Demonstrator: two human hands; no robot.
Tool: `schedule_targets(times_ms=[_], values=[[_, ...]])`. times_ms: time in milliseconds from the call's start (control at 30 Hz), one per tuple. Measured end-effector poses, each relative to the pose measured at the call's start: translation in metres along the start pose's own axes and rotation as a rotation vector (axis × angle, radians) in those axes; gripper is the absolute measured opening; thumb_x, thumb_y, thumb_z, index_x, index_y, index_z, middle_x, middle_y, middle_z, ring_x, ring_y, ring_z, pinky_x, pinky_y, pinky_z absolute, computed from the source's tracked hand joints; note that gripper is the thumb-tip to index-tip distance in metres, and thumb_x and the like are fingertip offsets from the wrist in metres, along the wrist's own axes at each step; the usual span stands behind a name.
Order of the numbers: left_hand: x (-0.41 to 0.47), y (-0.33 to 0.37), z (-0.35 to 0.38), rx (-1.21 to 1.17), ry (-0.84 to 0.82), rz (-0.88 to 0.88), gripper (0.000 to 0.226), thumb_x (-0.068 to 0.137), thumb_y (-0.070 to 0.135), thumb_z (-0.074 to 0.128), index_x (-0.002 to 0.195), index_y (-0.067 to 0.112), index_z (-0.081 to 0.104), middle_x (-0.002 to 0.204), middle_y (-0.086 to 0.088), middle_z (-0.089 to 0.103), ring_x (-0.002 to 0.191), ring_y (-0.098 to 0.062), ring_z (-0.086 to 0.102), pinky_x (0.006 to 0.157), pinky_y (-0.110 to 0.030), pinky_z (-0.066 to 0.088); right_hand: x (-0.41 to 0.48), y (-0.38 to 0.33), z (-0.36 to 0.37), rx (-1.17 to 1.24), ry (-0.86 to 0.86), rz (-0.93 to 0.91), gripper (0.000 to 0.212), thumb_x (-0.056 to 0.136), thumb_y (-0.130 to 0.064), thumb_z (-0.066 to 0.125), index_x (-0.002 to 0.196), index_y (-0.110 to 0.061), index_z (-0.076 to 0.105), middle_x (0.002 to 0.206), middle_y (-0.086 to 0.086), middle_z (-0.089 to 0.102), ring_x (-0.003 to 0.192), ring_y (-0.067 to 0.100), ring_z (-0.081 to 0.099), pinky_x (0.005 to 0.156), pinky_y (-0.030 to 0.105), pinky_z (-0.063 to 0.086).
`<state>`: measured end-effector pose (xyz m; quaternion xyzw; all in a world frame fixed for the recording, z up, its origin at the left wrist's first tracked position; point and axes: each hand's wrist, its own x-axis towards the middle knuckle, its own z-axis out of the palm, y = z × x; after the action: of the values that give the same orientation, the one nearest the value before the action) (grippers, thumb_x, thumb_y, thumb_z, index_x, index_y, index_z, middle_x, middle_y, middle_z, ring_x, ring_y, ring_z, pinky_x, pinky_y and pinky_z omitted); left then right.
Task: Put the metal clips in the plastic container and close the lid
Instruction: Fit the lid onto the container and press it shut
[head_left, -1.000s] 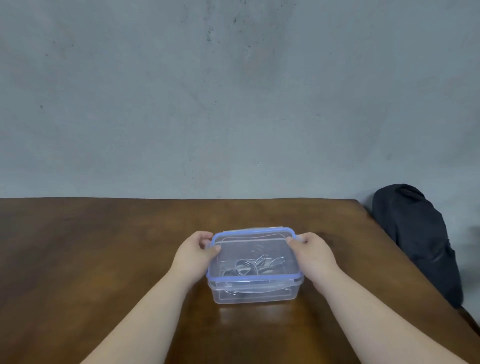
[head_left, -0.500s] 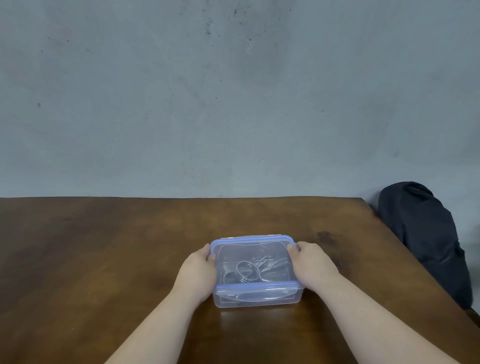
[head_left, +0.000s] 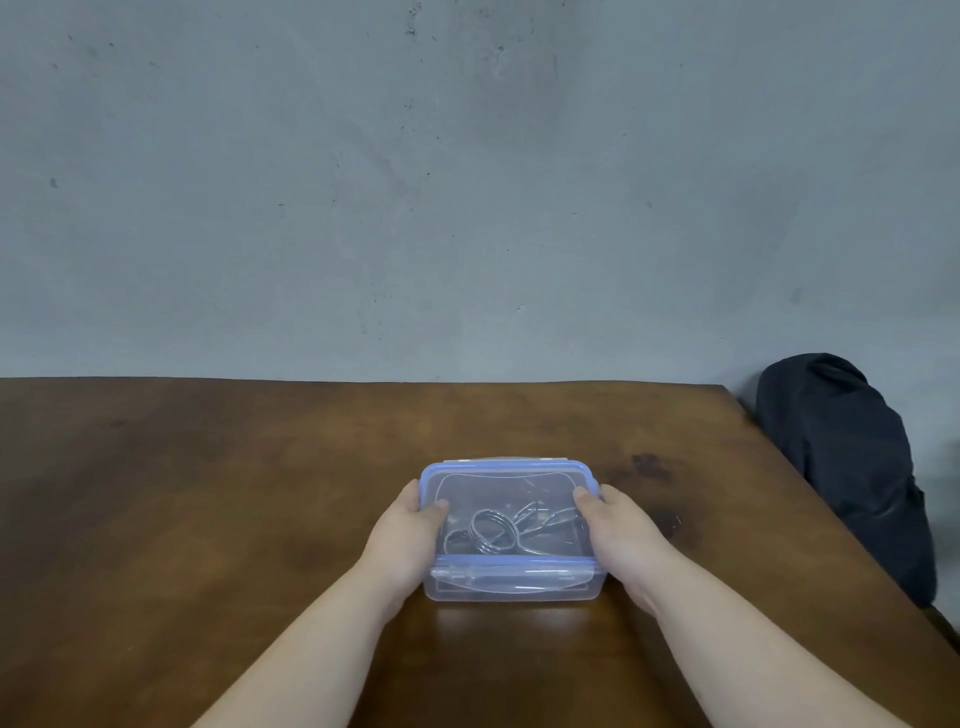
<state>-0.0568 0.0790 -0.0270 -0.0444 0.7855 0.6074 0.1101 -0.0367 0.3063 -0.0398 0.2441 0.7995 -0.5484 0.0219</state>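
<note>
In the head view, the plastic container (head_left: 511, 540) sits on the brown table (head_left: 208, 493), low and a little right of the frame's middle. Its blue-rimmed lid (head_left: 506, 486) lies flat across the top, and the metal clips (head_left: 493, 530) show through the clear plastic as a tangle of wire loops inside. The left hand (head_left: 402, 540) is clasped on the container's left side with the thumb pressed onto the lid. The right hand (head_left: 621, 535) grips the right side the same way, thumb on the lid's edge. The near latch flap (head_left: 511, 574) appears folded down; whether the side flaps under the palms are snapped cannot be told. A dark bag (head_left: 841, 467) rests off the table at the right edge of the frame.

Judging from this, the lid is on and sealing is the step in hand. The risk is uneven pressing: if one side stays unlatched, the lid could lift at a corner. A hard push could also slide the light container on the smooth table.
</note>
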Motion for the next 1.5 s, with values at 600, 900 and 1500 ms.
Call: schedule_targets(times_ms=[600,900,1500], values=[[0.020,0.027,-0.008,1.278,-0.430,0.450,0.121,0.071,0.091,0.051,0.159,0.029,-0.005,0.168,-0.001,-0.022,0.153,-0.019,-0.025,0.127,-0.051,-0.003,-0.003,-0.020,-0.024,-0.870,-0.213,-0.518,0.105,0.086,-0.074,0.050,0.161,-0.025,-0.006,0.167,-0.010,-0.015,0.152,0.014,-0.021,0.124,0.051,-0.005],[0.039,0.048,0.003,1.418,-0.520,0.413,0.131,0.052,0.081,0.073,0.154,0.037,0.003,0.145,0.001,0.027,0.139,-0.025,0.023,0.115,-0.051,0.032,0.002,-0.058,-0.022,-1.339,-0.464,-0.542,0.141,0.059,-0.079,0.073,0.159,-0.028,-0.012,0.169,0.002,-0.002,0.153,0.026,-0.002,0.122,0.048,0.013],[0.029,0.043,-0.005,1.481,-0.589,0.433,0.140,0.060,0.073,0.079,0.151,0.047,-0.024,0.164,0.002,-0.035,0.151,-0.023,-0.030,0.124,-0.061,0.000,-0.004,-0.047,-0.030,-1.334,-0.508,-0.573,0.139,0.064,-0.065,0.079,0.155,-0.034,-0.022,0.162,-0.002,-0.036,0.147,0.021,-0.034,0.123,0.052,0.002]])
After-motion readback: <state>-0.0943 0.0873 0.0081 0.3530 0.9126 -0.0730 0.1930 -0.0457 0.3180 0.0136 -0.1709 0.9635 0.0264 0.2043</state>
